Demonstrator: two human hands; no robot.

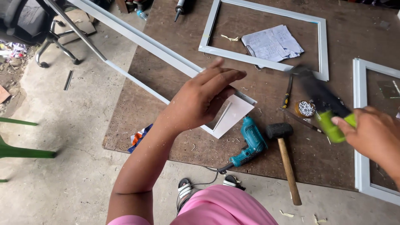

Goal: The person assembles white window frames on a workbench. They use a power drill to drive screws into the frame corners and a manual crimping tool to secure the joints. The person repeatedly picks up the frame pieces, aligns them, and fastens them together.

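left hand (200, 98): we see it laid fingers-together on the white corner piece (232, 114), pressing it rather than gripping; fingers fairly flat, thumb hidden.
corner piece: white, angled, at the near corner of the long white frame (141, 41), on the brown board (166, 83) near its front edge; partly covered by the hand.
right hand (375, 135): closed round the green handle of a black-headed tool (323, 102); tool is motion-blurred, we cannot tell its kind for sure.
tool position: above the board, right of the corner piece, apart from it.
papers (273, 41): one loose stack of white written sheets, lying inside the small white frame (266, 37), top centre.
label-like scrap (139, 136): coloured orange-blue-white bit sticking out under the board's front edge; mostly hidden.
round tin (305, 108): small, yellow-rimmed, holds shiny bits, too small to name.
counts: we count three white frames (long one left, small one top, one at right (360, 125) cut off by the edge); one teal drill (250, 143); one rubber mallet (285, 158) with wooden handle; one screwdriver (287, 93).
cut off: office chair (29, 21) top left, green chair (21, 150) at left edge, sealant gun (180, 7) at top.
floor: concrete; sandalled feet (185, 189) partly hidden by pink clothing.
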